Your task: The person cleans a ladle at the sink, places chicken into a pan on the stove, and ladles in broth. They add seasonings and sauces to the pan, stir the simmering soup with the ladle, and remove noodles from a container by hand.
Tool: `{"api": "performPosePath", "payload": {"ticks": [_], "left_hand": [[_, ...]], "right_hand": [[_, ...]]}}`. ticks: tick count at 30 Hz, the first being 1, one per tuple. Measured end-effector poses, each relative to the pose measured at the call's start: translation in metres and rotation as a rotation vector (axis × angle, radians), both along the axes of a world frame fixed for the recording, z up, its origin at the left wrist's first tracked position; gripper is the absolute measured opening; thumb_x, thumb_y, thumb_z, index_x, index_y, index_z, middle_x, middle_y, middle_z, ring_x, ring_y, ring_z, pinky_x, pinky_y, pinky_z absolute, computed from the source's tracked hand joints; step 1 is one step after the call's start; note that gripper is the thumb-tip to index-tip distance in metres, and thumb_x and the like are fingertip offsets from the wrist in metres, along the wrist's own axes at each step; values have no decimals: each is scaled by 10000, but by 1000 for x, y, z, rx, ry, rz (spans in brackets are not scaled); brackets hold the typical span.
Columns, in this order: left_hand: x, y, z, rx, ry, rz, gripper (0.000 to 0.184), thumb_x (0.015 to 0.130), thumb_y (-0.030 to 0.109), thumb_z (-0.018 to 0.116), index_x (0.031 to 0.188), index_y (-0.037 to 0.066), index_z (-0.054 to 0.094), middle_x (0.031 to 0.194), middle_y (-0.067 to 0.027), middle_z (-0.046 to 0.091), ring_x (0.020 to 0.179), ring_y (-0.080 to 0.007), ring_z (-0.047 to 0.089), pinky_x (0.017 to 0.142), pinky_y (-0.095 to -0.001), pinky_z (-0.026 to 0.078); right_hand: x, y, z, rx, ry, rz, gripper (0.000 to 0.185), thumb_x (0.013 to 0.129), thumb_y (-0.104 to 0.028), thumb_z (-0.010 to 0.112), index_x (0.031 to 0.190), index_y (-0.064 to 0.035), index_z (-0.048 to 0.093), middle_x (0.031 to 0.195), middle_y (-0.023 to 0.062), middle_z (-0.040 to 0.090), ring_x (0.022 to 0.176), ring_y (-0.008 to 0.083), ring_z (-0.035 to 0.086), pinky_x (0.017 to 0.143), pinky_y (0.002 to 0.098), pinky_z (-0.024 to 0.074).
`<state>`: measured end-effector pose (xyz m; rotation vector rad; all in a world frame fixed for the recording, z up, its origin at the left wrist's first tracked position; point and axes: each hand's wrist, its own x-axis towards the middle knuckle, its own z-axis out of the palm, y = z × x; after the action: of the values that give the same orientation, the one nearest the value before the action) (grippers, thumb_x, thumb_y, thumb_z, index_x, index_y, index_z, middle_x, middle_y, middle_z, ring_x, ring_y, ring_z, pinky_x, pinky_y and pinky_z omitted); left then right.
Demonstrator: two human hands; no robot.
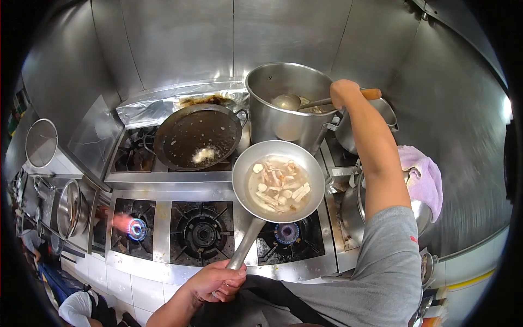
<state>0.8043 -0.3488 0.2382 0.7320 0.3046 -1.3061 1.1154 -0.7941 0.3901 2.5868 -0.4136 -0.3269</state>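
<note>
My left hand (219,282) is closed around the long metal handle of a frying pan (250,243), which is held above the front burners. Cloudy liquid with pale sliced pieces and strips (278,184) fills the bottom of the pan. At the upper right, my right hand (343,94) grips a ladle (317,102) with a wooden handle. The ladle's bowl is inside the tall steel stockpot (283,128), low against the inner wall. What lies deeper in the stockpot is partly hidden.
A dark wok (198,136) of oil with a pale piece frying sits at the back left. Flames burn on the left front burner (134,229) and the right front burner (287,233). A purple cloth (419,182) drapes a pot at right. Another person (81,308) is at lower left.
</note>
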Motion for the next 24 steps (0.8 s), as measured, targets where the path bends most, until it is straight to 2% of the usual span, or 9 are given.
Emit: {"api": "performPosePath", "payload": {"ticks": [2,3,5,6,8,11,14,18,24], "left_hand": [[-1,1,0,-2,-2,-2,153,954,149,611,1052,128,496,686,39,389,461,-14,282,356,-161,234],[-1,1,0,-5,-9,1,151,955,150,609,1054,128,497,684,40,389,464,-14,286,356,-164,236],[-1,1,-1,-10,-18,7,149,956,150,607,1055,127,499,683,40,388,468,-14,291,356,-166,239],[-1,3,-4,-35,-7,11,146,960,148,603,1059,123,499,680,39,388,470,-14,296,356,-168,241],[-2,4,-4,-60,2,13,143,963,146,599,1063,120,500,678,39,388,472,-14,301,355,-171,243],[-4,3,-2,-49,-9,26,123,968,136,589,1049,107,501,673,37,385,469,-15,305,356,-173,246],[-6,4,-2,-75,-15,26,93,974,130,578,1022,95,506,673,36,385,470,-15,314,359,-177,251],[-11,5,0,-100,-16,57,49,985,123,550,997,92,514,663,39,380,469,-22,316,358,-188,241],[-18,4,6,-116,-37,72,38,992,117,529,957,102,523,637,47,365,457,-24,308,350,-194,229]], "right_hand": [[10,-11,4,109,161,-120,274,735,-253,753,982,-140,715,987,72,720,906,278,688,786,415,543],[7,-10,8,109,159,-120,274,735,-253,753,982,-140,715,987,72,720,906,278,688,786,415,543],[2,-6,16,188,259,-279,190,766,-293,720,856,-148,636,776,41,648,730,227,633,676,384,513],[0,-7,17,189,255,-277,190,766,-293,720,856,-148,636,776,41,648,730,227,633,676,384,513],[-5,-11,20,229,309,-336,214,782,-326,709,789,-175,558,667,27,550,602,190,550,604,374,470],[-11,-23,22,270,291,-356,234,780,-326,718,770,-170,545,640,29,519,542,171,500,552,378,443],[-18,-37,28,353,245,-429,231,781,-327,721,800,-152,570,642,35,523,519,174,491,527,369,435],[-47,-28,53,330,186,-460,254,775,-333,735,821,-126,595,642,39,530,521,172,490,519,356,434],[-115,-8,105,217,105,-331,217,733,-268,734,801,-110,602,660,43,540,537,163,522,513,351,444]]}}
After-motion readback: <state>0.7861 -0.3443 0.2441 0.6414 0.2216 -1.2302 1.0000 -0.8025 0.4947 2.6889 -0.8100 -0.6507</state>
